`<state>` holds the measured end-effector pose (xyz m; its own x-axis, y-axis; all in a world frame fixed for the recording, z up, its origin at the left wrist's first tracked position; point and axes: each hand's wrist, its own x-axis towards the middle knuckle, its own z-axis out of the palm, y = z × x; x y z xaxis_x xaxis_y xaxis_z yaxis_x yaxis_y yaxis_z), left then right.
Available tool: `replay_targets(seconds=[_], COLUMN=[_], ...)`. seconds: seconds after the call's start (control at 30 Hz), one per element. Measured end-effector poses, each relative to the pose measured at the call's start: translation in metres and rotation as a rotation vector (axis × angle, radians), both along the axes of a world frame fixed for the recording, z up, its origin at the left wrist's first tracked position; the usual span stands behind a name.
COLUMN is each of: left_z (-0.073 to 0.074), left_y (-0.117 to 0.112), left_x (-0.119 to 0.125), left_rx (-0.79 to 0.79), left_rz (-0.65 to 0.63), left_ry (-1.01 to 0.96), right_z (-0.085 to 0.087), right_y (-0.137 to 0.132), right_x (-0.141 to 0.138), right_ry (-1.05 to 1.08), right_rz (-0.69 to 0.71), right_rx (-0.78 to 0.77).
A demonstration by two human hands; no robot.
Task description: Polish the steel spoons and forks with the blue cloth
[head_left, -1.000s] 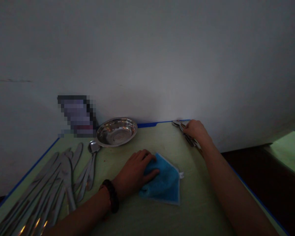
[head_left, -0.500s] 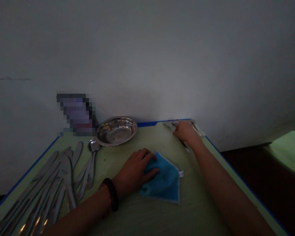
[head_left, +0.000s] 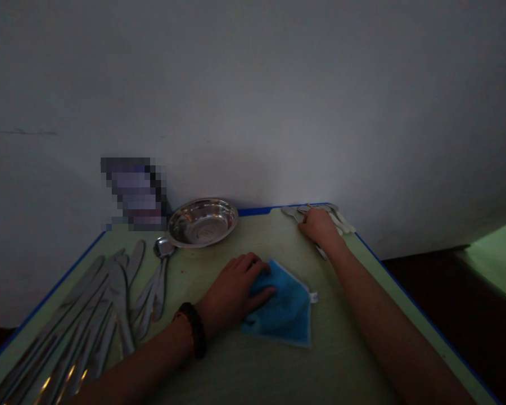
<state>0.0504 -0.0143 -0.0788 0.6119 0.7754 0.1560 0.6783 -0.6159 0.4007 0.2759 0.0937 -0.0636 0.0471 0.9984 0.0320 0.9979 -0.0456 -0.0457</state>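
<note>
Beyond the cloth, slightly right, a cutlery piece slants from far left to near right under the right hand, fingers bent; whether gripped, I cannot tell. The left hand rests loosely open on the cloth.

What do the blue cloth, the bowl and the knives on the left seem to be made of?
Blue cloth: probably microfibre or terry; its matte surface looks slightly fuzzy.
Bowl: metal, likely polished stainless steel, given its mirror-like reflections.
Knives: also smooth metal, judging by their bright glints; the alloy is unclear.
</note>
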Motion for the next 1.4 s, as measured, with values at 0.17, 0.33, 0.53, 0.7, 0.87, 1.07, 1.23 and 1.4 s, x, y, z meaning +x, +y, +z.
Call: replay_targets(seconds=[0.17, 0.33, 0.53, 0.7, 0.87, 1.07, 1.23, 1.4], left_z=[0.0001, 0.0008, -0.0008, -0.0015, -0.0010, -0.0003, -0.0011, -0.0002], left_y=[0.0002, 0.0008, 0.0003, -0.0001, -0.0001, -0.0005, -0.0004, -0.0010], left_x=[0.0001, 0.0004, -0.0008, -0.0008, -0.0004, -0.0003, -0.0006, -0.0004], left_rx=[-0.010, -0.011, 0.000, 0.010, 0.004, 0.007, 0.017, 0.013], left_rz=[0.002, 0.002, -0.003, -0.002, -0.002, -0.001, 0.001, 0.002], left_ry=[-0.001, 0.002, -0.010, -0.021, -0.012, -0.014, -0.019, -0.021], right_z=[-0.0040, -0.0050, -0.0044, -0.0036, -0.0057, -0.0084, -0.0075, -0.0061], right_y=[0.0007, 0.0005, -0.0003, -0.0015, 0.0001, 0.0012, 0.0005, -0.0005], right_x=[0.0020, 0.0016, -0.0007, -0.0001, 0.0010, 0.0015, 0.0024, 0.0023], right_ry=[0.001, 0.003, 0.003, 0.001, -0.002, -0.004, -0.003, 0.006], right_rz=[-0.020, -0.033, -0.058, -0.071, -0.080, -0.088, -0.094, -0.099], right_rx=[0.013, 0.029, 0.036, 0.035, 0.037, 0.033, 0.039, 0.039])
